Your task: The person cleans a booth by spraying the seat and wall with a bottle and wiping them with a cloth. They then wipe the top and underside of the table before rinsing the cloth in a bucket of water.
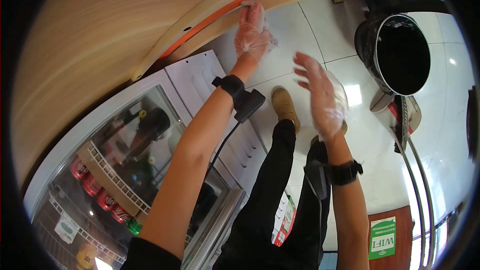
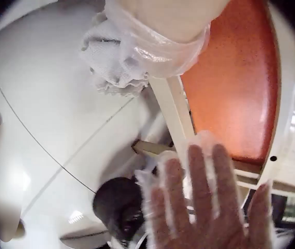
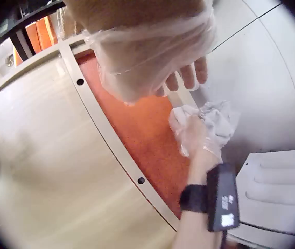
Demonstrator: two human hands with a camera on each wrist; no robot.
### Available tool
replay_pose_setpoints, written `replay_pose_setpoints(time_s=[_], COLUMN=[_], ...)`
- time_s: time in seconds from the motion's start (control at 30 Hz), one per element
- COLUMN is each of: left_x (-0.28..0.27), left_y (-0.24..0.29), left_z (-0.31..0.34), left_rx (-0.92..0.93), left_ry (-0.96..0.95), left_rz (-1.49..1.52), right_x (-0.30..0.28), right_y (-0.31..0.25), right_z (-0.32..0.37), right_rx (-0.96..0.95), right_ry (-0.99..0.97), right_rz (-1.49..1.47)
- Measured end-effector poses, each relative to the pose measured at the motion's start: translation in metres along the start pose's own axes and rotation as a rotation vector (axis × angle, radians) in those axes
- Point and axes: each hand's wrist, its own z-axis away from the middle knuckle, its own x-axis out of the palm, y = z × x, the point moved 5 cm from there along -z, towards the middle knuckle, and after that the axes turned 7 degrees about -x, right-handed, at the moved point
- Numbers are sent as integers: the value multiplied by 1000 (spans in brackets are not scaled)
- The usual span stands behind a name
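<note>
My left hand (image 1: 252, 32), in a clear plastic glove, grips a crumpled pale cloth (image 2: 111, 59) beside the wooden edge of an orange panel (image 2: 230, 78). The left wrist view shows only the wrist side of that hand (image 2: 163, 31), its fingers hidden. In the right wrist view the cloth (image 3: 220, 122) bunches around the gloved left hand (image 3: 194, 136). My right hand (image 1: 322, 95), also gloved, hangs over the floor with fingers extended and nothing in it; its spread fingers show in the left wrist view (image 2: 204, 207).
A glass-door fridge (image 1: 175, 100) with red cans (image 1: 92, 185) stands at left. On the tiled floor (image 1: 280, 60) are a lined black bin (image 1: 367, 45) and a long-handled dustpan (image 1: 382, 102) at right. The wooden surface (image 1: 90, 20) fills the upper left.
</note>
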Motion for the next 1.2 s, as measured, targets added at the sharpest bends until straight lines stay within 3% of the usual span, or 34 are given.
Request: replay_pose_setpoints(time_s=[0.07,0.13,0.2,0.27,0.3,0.37,0.4,0.47,0.5,0.6,0.73,0.8,0.83,0.9,0.93,1.0,1.1,1.13,1.2], left_x=[-11,-27,-62,-79,-81,-87,-78,-41,-41,-16,48,78,81,69,69,78,94,98,100], left_y=[-9,-39,-91,-176,-176,-162,-157,-158,-132,-13,27,48,61,105,119,144,176,180,173], left_z=[-1,9,19,18,13,4,-1,-16,-21,-6,-29,-39,-38,-35,-38,-44,-57,-64,-76], left_rx=[233,227,67,-18,-17,225,229,-108,247,234,108,-177,-176,262,265,351,428,355,409], left_ry=[-63,-264,-136,-80,-85,183,177,-110,129,-39,-52,-441,-448,-155,-160,-169,-242,-256,-341], left_rz=[215,934,851,842,843,-75,-74,932,86,288,241,1385,1384,267,268,-117,-105,-91,-93], right_x=[18,29,33,24,21,12,6,-9,-16,-33,-57,-73,-82,-95,-103,-114,-128,-133,-139], right_y=[4,-3,2,-1,0,22,25,27,26,24,25,23,23,17,14,11,12,12,12], right_z=[-20,-28,-32,-22,-16,-8,-4,5,9,17,26,27,28,29,30,32,37,39,47], right_rx=[-187,-175,-195,-134,-70,-83,-95,-16,58,153,126,114,94,100,111,97,92,90,98], right_ry=[36,8,-5,-21,-48,10,63,69,69,21,58,88,117,162,204,220,258,250,248], right_rz=[99,148,224,237,245,213,179,157,137,111,79,24,26,20,16,28,4,19,32])
